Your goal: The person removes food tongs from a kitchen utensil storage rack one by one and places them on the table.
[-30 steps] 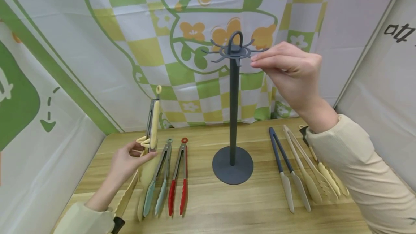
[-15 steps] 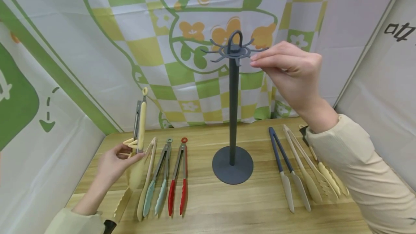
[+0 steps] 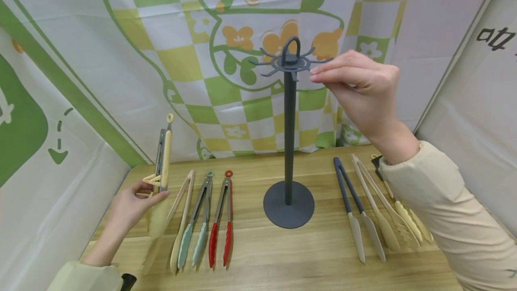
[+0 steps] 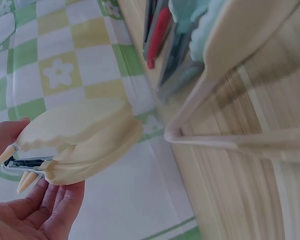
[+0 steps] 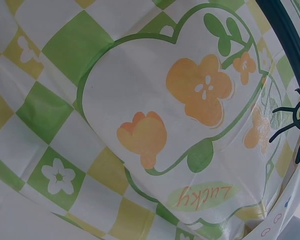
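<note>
In the head view, my left hand [image 3: 131, 203] grips a pair of pale yellow kitchen tongs [image 3: 166, 160] at the left, held upright above the table with the hanging ring at the top. In the left wrist view, the tongs' broad scalloped heads [image 4: 85, 140] point away from the fingers. My right hand [image 3: 363, 84] is raised beside the top of a dark grey utensil stand [image 3: 289, 138]. Its thumb and fingers pinch at the right-hand hooks; the exact contact is partly hidden. The stand is upright on its round base [image 3: 288, 219], its visible hooks bare.
Beige tongs [image 3: 185, 223], mint-tipped tongs [image 3: 186, 241] and red tongs [image 3: 229, 237] lie left of the stand. To its right lie navy-handled tongs [image 3: 351, 205], beige tongs [image 3: 373, 201] and yellow-headed tongs [image 3: 408, 223], partly behind the sleeve. A patterned curtain [image 3: 238, 102] hangs behind the table [image 3: 274, 255].
My left hand has moved left and slightly down with the yellow tongs, uncovering the beige tongs on the table. The right hand stays at the stand's top.
</note>
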`<state>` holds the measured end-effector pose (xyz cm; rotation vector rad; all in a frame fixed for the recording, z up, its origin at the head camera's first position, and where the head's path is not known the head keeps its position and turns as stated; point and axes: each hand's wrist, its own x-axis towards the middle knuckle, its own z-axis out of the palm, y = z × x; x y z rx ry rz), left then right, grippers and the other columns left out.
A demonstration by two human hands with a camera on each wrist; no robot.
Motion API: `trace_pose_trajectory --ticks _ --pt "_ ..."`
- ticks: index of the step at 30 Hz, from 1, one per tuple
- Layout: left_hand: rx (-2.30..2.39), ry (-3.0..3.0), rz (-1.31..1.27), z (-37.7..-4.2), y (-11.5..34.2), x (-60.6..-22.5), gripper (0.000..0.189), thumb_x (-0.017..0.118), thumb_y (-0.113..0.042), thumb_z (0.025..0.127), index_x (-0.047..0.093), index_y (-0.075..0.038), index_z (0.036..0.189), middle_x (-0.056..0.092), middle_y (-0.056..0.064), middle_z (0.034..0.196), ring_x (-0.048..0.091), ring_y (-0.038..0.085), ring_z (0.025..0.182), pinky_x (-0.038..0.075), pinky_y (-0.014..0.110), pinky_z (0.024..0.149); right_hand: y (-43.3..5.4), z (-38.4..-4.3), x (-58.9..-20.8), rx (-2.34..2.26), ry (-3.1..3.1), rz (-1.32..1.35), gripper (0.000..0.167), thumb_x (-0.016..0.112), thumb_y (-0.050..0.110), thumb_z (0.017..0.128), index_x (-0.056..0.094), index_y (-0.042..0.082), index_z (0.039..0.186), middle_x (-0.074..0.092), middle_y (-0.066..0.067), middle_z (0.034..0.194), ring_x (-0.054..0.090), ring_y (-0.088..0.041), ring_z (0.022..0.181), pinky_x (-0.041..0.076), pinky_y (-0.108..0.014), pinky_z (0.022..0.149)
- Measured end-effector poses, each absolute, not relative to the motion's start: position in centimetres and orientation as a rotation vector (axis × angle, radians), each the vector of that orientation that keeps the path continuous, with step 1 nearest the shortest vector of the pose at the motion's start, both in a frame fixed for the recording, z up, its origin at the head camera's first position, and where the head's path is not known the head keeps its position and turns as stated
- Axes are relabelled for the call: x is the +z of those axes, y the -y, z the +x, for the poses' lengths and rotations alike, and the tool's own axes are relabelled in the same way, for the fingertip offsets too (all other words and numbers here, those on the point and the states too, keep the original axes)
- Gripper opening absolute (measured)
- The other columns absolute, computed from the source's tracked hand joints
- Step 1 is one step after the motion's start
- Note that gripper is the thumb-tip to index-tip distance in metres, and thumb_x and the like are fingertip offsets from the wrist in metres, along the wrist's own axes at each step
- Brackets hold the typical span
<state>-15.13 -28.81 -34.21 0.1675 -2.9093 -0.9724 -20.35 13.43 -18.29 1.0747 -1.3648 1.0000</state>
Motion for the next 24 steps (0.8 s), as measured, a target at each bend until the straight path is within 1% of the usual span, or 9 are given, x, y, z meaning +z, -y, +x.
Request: trace_pose_trajectory --ticks 7,13,24 --pt "-0.916 2.904 0.189 -15.1 29.9 -34.6 0.061 0.065 -0.043 0.081 0.053 0.011 0.108 0.057 0.030 0.106 0.057 0.042 0.095 0.051 0.041 0.070 -13.4 -20.4 -18.2 0.998 1.364 1.073 0.017 0.066 -0.020 0.067 0.068 -0.004 0.061 0.067 -0.015 0.068 0.065 -0.009 0.072 0.053 -0.022 0.068" --pt "-0.893 2.928 0.214 -15.2 30.8 -35.1 0.062 0.066 -0.042 0.081 0.052 0.012 0.109 0.056 0.032 0.108 0.054 0.045 0.098 0.048 0.048 0.076 -13.5 -20.4 -18.2 0.997 1.369 1.071 0.017 0.066 -0.020 0.067 0.068 -0.004 0.061 0.067 -0.015 0.068 0.065 -0.010 0.072 0.053 -0.022 0.068" --pt "-0.874 2.968 0.250 -15.3 32.0 -36.1 0.065 0.065 -0.043 0.081 0.050 0.013 0.110 0.054 0.034 0.109 0.052 0.045 0.099 0.045 0.049 0.078 -13.5 -20.3 -18.3 0.994 1.374 1.070 0.017 0.066 -0.020 0.068 0.068 -0.004 0.061 0.067 -0.015 0.069 0.065 -0.010 0.072 0.053 -0.022 0.068"
